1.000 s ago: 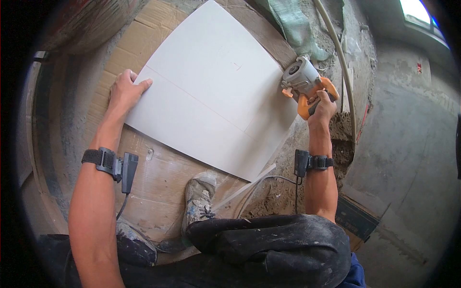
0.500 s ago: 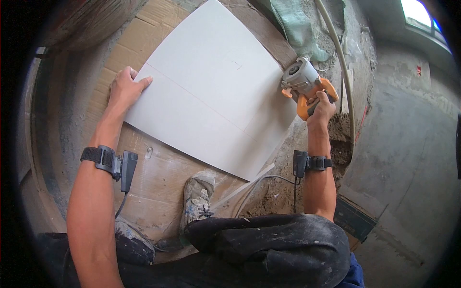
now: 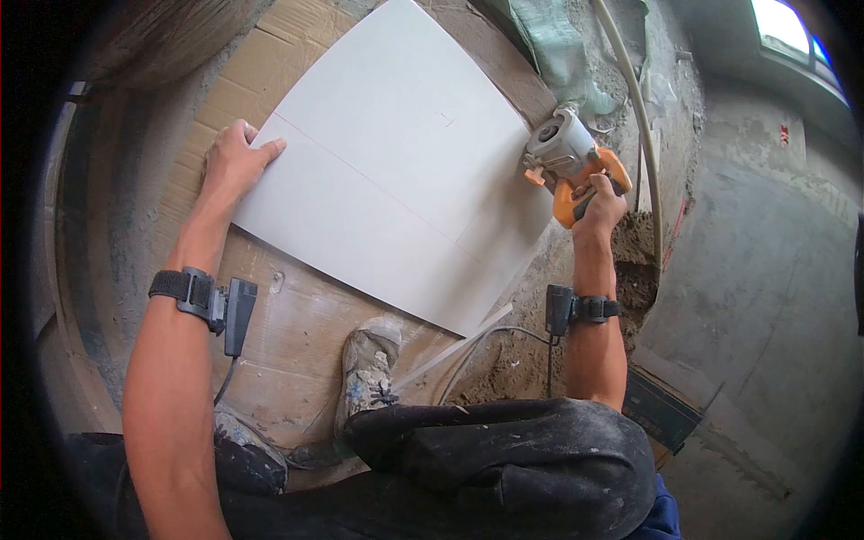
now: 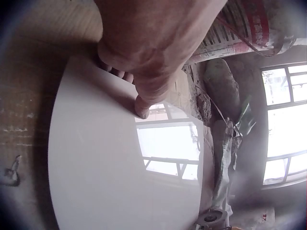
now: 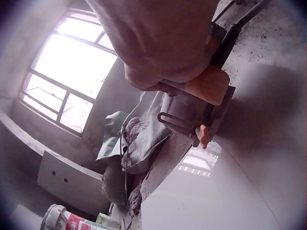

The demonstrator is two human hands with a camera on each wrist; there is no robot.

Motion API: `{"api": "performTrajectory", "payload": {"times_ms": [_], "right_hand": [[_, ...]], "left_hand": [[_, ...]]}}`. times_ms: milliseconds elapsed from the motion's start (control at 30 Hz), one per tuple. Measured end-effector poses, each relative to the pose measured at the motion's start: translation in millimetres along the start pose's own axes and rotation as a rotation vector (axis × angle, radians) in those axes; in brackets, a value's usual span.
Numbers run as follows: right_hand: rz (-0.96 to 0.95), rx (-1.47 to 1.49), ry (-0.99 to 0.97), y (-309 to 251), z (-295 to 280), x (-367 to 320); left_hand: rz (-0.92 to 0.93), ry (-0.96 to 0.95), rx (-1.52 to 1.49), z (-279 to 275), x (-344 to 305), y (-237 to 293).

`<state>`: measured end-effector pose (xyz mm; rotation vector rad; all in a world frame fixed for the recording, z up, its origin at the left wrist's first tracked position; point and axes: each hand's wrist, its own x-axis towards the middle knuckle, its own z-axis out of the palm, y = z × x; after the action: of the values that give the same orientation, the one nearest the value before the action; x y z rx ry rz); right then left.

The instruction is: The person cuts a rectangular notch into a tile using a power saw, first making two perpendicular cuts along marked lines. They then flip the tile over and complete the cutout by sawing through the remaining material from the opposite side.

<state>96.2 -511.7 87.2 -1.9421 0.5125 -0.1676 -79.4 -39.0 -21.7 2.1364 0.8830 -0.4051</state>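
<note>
A large white tile (image 3: 396, 171) lies on cardboard (image 3: 297, 333) on the floor, with a thin line drawn across it. My left hand (image 3: 236, 162) presses flat on the tile's left corner, fingers straight; the left wrist view shows the thumb on the glossy tile (image 4: 120, 167). My right hand (image 3: 596, 202) grips the orange handle of an angle grinder (image 3: 567, 153), whose grey head sits at the tile's right edge. In the right wrist view the grinder (image 5: 201, 105) rests against the tile (image 5: 230, 191).
My shoe (image 3: 367, 369) stands on the cardboard just below the tile, beside a thin white strip (image 3: 459, 346). A hose (image 3: 643, 126) and a green sack (image 3: 549, 54) lie on the rubble behind the grinder. A dark box (image 3: 661, 409) sits at the right.
Both hands, the tile and the grinder have shifted slightly up and left in the view. The holds are the same.
</note>
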Motion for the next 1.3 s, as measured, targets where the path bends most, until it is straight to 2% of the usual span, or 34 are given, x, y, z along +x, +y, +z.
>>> {"api": "performTrajectory", "payload": {"times_ms": [100,267,333,400,567,967,1267,1300], "right_hand": [[0.026,0.038,-0.064,0.7,-7.1,-5.2],[0.009,0.062,-0.047,2.2,-4.7,-4.7],[0.009,0.054,-0.054,4.9,-4.2,-3.3],[-0.062,0.033,0.041,3.9,7.2,-0.5],[-0.032,0.030,0.029,-8.8,14.5,-16.7],[0.016,-0.003,-0.035,1.2,4.7,-9.3],[0.019,-0.039,-0.071,-4.1,8.7,-16.5],[0.000,-0.020,-0.055,-3.0,9.7,-16.5]], "left_hand": [[0.011,-0.016,0.015,1.9,1.8,-6.1],[0.009,-0.040,-0.004,2.8,3.0,-9.2],[0.095,0.053,0.002,6.5,3.5,-12.3],[0.067,0.058,-0.002,5.1,5.8,-9.3],[0.060,0.080,0.013,6.9,6.8,-11.8],[0.053,0.086,0.026,7.5,9.3,-13.6],[0.035,0.070,-0.004,3.1,6.8,-9.2],[0.005,0.020,-0.001,-0.6,5.9,-5.7]]}}
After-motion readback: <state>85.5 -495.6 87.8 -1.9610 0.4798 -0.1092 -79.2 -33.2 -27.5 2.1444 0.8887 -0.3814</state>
